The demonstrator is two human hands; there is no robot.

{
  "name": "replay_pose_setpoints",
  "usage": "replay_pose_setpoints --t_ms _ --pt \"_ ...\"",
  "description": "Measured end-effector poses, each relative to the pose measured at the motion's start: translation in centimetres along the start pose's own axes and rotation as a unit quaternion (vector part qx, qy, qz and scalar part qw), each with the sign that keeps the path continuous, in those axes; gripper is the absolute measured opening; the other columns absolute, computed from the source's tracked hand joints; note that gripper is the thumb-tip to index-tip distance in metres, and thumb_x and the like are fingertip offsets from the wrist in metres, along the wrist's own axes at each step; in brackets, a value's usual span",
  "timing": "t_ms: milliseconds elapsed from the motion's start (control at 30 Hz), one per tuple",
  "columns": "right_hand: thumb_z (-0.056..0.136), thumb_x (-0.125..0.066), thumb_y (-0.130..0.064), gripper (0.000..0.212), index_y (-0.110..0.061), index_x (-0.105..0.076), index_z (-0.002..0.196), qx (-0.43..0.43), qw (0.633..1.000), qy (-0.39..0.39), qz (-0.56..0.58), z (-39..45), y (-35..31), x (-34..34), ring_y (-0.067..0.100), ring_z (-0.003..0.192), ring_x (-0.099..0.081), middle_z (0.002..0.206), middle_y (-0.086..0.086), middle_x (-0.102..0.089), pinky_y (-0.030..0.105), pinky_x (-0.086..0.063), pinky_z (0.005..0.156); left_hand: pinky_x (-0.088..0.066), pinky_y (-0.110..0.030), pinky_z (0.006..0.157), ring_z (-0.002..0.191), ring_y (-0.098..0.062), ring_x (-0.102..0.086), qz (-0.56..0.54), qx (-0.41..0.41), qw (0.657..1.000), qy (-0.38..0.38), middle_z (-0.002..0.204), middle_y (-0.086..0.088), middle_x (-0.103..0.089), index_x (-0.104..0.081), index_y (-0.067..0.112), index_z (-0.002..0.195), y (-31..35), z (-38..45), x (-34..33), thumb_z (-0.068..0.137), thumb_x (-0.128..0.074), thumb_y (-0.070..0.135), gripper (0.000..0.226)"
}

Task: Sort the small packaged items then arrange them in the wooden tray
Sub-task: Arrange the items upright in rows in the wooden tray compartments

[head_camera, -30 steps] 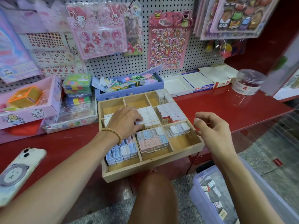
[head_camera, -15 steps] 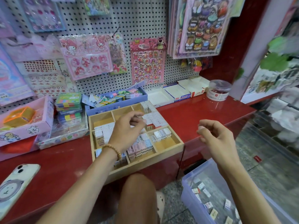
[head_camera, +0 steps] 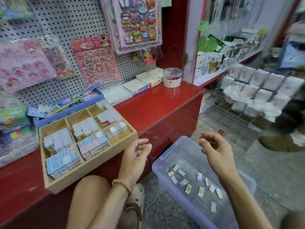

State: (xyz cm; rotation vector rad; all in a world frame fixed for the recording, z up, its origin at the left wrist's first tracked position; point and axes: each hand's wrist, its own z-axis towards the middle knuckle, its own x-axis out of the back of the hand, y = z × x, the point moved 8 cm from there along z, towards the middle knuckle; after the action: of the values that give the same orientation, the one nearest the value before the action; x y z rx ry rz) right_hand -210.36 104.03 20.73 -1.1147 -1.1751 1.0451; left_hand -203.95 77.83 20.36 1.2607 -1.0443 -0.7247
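Note:
The wooden tray [head_camera: 92, 164] sits on the red counter, its compartments packed with rows of small packaged items [head_camera: 92, 144] in white, blue and pink. My left hand [head_camera: 136, 156] hovers just right of the tray's front corner, fingers loosely curled, holding nothing. My right hand [head_camera: 214, 149] hangs above the clear plastic bin [head_camera: 165, 164] on the floor, fingers relaxed and empty. Several loose packets [head_camera: 199, 176] lie scattered on the bin's bottom.
A red counter [head_camera: 158, 106] runs along a pegboard hung with sticker sheets [head_camera: 95, 60]. A blue box of paper bits [head_camera: 69, 106], white boxes [head_camera: 138, 86] and a clear jar [head_camera: 172, 76] stand behind the tray. My knee [head_camera: 89, 195] and shoe [head_camera: 135, 199] are below.
My left hand has left the tray and come down to the right of it. The view has swung right and down, bringing the floor bin under my right hand.

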Motion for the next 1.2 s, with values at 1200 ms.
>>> replay_pose_setpoints --t_ms 1200 --pt "0.077 -0.052 -0.047 0.057 -0.007 -0.068 0.114 -0.282 0.87 0.112 -0.389 4.0 48.0 2.4 0.046 0.114 -0.051 0.123 0.025 -0.059 0.04 -0.03 0.098 -0.052 -0.04 0.065 0.084 -0.026 -0.065 0.493 -0.093 0.843 -0.196 0.091 0.001 -0.067 -0.064 0.018 0.105 -26.0 9.0 -19.0 0.089 -0.041 0.048 0.041"
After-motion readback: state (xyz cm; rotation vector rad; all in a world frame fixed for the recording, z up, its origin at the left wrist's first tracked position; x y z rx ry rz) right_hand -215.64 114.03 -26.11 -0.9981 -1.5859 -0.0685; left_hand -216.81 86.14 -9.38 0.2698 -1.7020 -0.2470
